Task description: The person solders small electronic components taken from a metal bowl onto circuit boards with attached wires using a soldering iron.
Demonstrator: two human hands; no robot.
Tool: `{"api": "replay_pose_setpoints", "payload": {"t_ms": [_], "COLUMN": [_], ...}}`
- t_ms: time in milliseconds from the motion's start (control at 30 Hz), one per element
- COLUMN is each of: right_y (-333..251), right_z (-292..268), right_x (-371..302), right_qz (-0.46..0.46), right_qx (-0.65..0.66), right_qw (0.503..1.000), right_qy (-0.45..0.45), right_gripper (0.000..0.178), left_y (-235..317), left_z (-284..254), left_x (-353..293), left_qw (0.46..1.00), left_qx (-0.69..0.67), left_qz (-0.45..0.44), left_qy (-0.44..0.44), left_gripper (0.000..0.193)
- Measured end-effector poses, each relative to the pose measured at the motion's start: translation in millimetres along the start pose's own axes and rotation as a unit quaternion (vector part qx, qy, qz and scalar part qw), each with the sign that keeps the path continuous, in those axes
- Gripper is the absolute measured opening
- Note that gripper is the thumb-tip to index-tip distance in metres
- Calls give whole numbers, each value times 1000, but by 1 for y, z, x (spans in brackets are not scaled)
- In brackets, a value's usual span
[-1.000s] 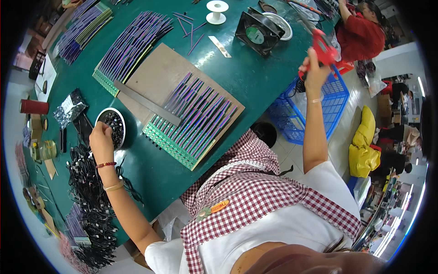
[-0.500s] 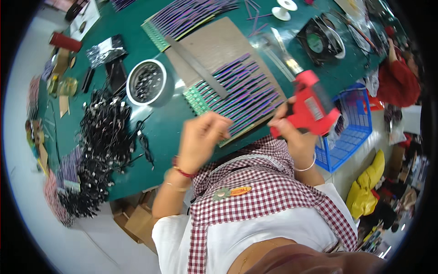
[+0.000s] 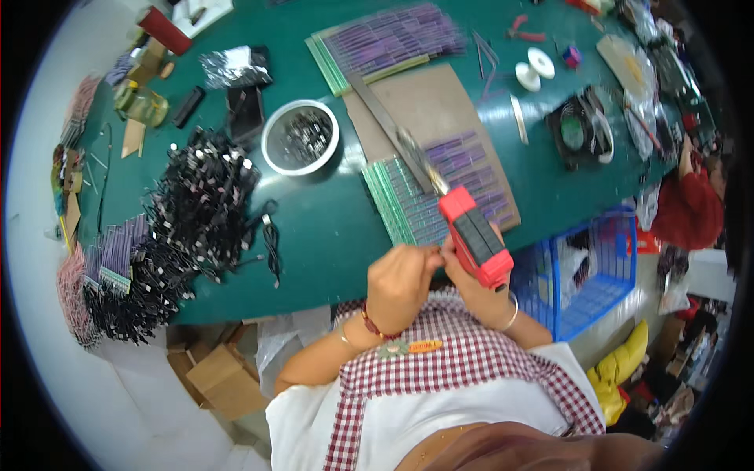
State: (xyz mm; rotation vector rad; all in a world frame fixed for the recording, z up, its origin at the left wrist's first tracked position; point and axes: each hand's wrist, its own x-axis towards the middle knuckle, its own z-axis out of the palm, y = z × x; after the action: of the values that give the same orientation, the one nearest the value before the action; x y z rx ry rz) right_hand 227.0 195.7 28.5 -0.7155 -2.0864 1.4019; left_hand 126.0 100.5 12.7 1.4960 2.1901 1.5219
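A red and black pistol-shaped soldering gun [image 3: 477, 239] is gripped in my right hand [image 3: 488, 304], its metal tip pointing up and left over the board. Close beside it, my left hand [image 3: 398, 289] is closed with thumb and finger pinched near the fingers of my right hand; what they hold, if anything, is hidden. Beyond my hands, rows of narrow purple strips with green ends [image 3: 393, 206] lie on a brown board [image 3: 428, 98]. A flat metal bar [image 3: 385, 122] lies across the board and strips, partly covered by the gun's tip.
On the green table [image 3: 314, 235] stand a white bowl of small dark parts [image 3: 336, 141], a heap of black cables [image 3: 200, 204], more purple strips [image 3: 393, 43], a white spool [image 3: 528, 76] and a black fan [image 3: 581, 129]. A blue crate [image 3: 593, 267] sits by the table's right edge.
My right hand has swung the soldering gun left, in front of my body. My left hand has come in beside it. The whole view has shifted, so the table things sit further right.
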Motion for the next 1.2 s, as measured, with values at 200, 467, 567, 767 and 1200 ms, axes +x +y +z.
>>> {"api": "replay_pose_setpoints", "payload": {"t_ms": [200, 467, 567, 767, 1200], "right_y": [9, 4, 7, 19, 42], "right_z": [3, 2, 2, 3, -50], "right_x": [-5, 1, -1, -12, -33], "right_qz": [118, 69, 51, 147, 147], "right_qx": [153, 91, 85, 177, 204], "right_qw": [981, 991, 990, 969, 968], "right_qy": [-7, -73, -98, -89, 24], "right_gripper": [23, 27, 30, 32, 12], "left_y": [-5, -1, -2, -21, -109], "left_z": [-2, -37, -43, -38, -32], "left_x": [-1, 16, 17, 10, 28], "left_qw": [997, 984, 972, 936, 802], "left_qx": [-72, -73, -59, -159, -348], "left_qz": [-17, -64, -93, -178, -431], "left_qy": [-24, -148, -209, -258, -225], "left_gripper": [9, 11, 8, 7, 14]}}
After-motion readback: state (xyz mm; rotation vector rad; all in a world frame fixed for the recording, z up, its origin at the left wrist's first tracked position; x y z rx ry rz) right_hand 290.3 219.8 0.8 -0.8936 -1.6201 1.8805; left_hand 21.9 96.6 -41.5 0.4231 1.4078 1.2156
